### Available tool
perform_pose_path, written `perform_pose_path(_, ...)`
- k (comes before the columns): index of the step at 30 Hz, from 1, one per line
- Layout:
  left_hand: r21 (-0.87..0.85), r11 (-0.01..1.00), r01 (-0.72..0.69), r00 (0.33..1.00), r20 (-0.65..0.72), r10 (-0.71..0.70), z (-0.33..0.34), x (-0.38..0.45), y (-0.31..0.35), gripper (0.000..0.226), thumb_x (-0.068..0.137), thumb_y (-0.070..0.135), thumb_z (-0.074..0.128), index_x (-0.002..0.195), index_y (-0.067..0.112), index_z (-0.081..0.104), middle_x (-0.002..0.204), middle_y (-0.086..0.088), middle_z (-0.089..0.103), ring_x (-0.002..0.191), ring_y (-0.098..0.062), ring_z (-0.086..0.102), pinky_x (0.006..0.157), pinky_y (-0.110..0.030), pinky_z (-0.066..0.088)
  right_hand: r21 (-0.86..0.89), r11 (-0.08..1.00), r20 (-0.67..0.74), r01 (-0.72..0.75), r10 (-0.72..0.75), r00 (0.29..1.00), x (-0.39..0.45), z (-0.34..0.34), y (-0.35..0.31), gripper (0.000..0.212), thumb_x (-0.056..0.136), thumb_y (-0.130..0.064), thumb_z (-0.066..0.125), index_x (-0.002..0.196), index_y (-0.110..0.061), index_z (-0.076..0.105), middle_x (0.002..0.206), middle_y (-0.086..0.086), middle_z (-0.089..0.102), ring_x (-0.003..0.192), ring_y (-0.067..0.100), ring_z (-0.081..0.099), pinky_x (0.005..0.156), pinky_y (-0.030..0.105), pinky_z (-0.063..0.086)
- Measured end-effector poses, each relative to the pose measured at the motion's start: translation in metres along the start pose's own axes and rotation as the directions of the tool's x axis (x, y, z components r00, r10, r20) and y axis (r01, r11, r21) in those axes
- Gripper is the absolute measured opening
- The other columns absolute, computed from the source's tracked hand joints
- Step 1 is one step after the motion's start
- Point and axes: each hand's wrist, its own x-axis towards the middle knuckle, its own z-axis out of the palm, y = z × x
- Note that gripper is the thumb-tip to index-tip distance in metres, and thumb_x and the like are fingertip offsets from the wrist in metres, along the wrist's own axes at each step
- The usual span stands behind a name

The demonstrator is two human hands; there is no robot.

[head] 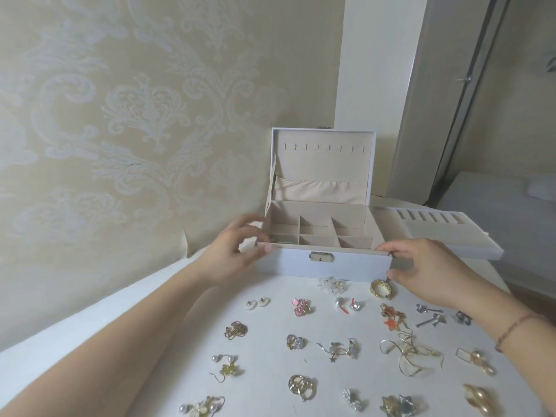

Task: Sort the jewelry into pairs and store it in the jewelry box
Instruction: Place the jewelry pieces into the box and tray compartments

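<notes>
The jewelry box (325, 263) stands open at the far side of the white table (75, 335), lid upright against the wall, its divided compartments apparently bare, though something small may lie in the near-left one; the view is too soft to confirm. The left hand (237, 254) sits at the box's left front corner, fingers spread and loosely curved, thumb touching the front rim. The right hand (421, 269) pinches the right front corner between thumb and fingers. A removable tray (445, 236) lies just beside the box on its right. Earrings are laid out in grouped pairs on the table near the person: white studs (257, 303), a pink stone pair (301, 306), a gold band (381, 288) and gold hoops (302, 385) among them. Assessment: the box looks rigid and light, best steadied at its corners. The pieces are small, light and likely to snag; the thin gold wire drops (409, 352) would tangle, so lifting by the hook or post seems advisable.
</notes>
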Motion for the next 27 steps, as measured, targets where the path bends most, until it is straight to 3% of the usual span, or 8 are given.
perform_pose_path(6,0.053,0.997,-0.063,0.998,-0.028,0.065,0.002,0.0,-0.001,0.024,0.084,0.053,0.066,0.082,0.03,0.073,0.126,0.013,0.049,0.113,0.009,0.051,0.086,-0.009,0.036,-0.002,1.0,0.004,0.012,-0.012,1.0,-0.003,-0.001,-0.002,0.043,0.083,-0.011,0.071,0.113,-0.041,0.063,0.118,-0.023,0.064,0.12,0.0,0.053,0.098,0.028,0.044)
perform_pose_path(11,0.043,0.997,-0.064,0.996,-0.058,0.066,0.002,-0.009,-0.002,0.027,0.079,0.062,0.063,0.078,0.037,0.072,0.123,0.012,0.049,0.12,0.004,0.047,0.09,-0.016,0.038,0.0,0.996,0.014,0.093,-0.093,0.996,-0.009,-0.003,-0.006,0.046,0.084,-0.01,0.071,0.1,-0.05,0.057,0.101,-0.038,0.055,0.109,-0.008,0.051,0.082,0.01,0.037)
perform_pose_path(13,0.021,0.999,-0.032,0.995,-0.094,0.034,0.007,-0.014,-0.001,0.027,0.079,0.062,0.059,0.084,0.038,0.072,0.126,0.011,0.048,0.124,0.004,0.045,0.091,-0.02,0.039,-0.02,0.998,0.062,0.055,-0.054,0.997,-0.01,-0.007,-0.009,0.042,0.085,-0.016,0.071,0.105,-0.05,0.058,0.108,-0.033,0.059,0.113,-0.004,0.053,0.085,0.015,0.041)
perform_pose_path(15,-0.027,0.999,-0.027,0.987,-0.159,0.022,0.013,-0.021,-0.001,0.034,0.08,0.061,0.059,0.105,0.04,0.069,0.132,0.016,0.044,0.121,0.003,0.049,0.091,-0.02,0.04,-0.305,0.95,-0.019,0.064,-0.074,0.997,-0.011,-0.012,-0.011,0.042,0.086,-0.026,0.069,0.119,-0.048,0.056,0.112,-0.017,0.065,0.11,0.012,0.058,0.087,0.03,0.046)
perform_pose_path(17,-0.089,0.995,-0.034,0.977,-0.211,0.014,0.016,-0.026,-0.002,0.051,0.081,0.061,0.057,0.129,0.042,0.054,0.137,0.021,0.039,0.117,-0.002,0.054,0.093,-0.02,0.042,-0.569,0.795,-0.216,0.21,-0.391,0.894,-0.006,-0.014,-0.02,0.044,0.081,-0.021,0.073,0.119,-0.039,0.062,0.099,-0.009,0.07,0.095,0.021,0.062,0.081,0.038,0.047)
perform_pose_path(21,-0.214,0.976,-0.045,0.962,-0.273,-0.015,0.015,-0.027,-0.004,0.049,0.085,0.06,0.052,0.133,0.05,0.045,0.137,0.028,0.037,0.118,-0.007,0.056,0.099,-0.029,0.043,-0.569,0.411,0.229,0.712,-0.753,0.617,0.005,0.009,-0.046,0.059,0.059,0.002,0.075,0.106,-0.033,0.067,0.094,-0.015,0.069,0.068,0.013,0.064,0.049,0.025,0.047)
perform_pose_path(23,-0.215,0.975,-0.051,0.967,-0.254,-0.006,0.014,-0.025,-0.004,0.046,0.087,0.059,0.051,0.132,0.05,0.046,0.136,0.027,0.038,0.117,-0.006,0.056,0.101,-0.032,0.043,-0.58,0.333,0.419,0.743,-0.661,0.623,0.014,0.019,-0.054,0.072,0.049,0.002,0.076,0.11,-0.034,0.064,0.101,-0.016,0.067,0.059,0.014,0.062,0.041,0.022,0.032)
perform_pose_path(27,-0.184,0.982,-0.053,0.981,-0.194,0.016,0.015,-0.026,-0.006,0.041,0.088,0.059,0.049,0.128,0.054,0.048,0.136,0.027,0.038,0.116,-0.004,0.054,0.097,-0.023,0.04,-0.503,0.378,0.53,0.777,-0.575,0.623,0.025,0.028,-0.057,0.066,0.073,0.001,0.064,0.128,-0.034,0.051,0.13,-0.016,0.055,0.072,0.019,0.057,0.054,0.029,0.031)
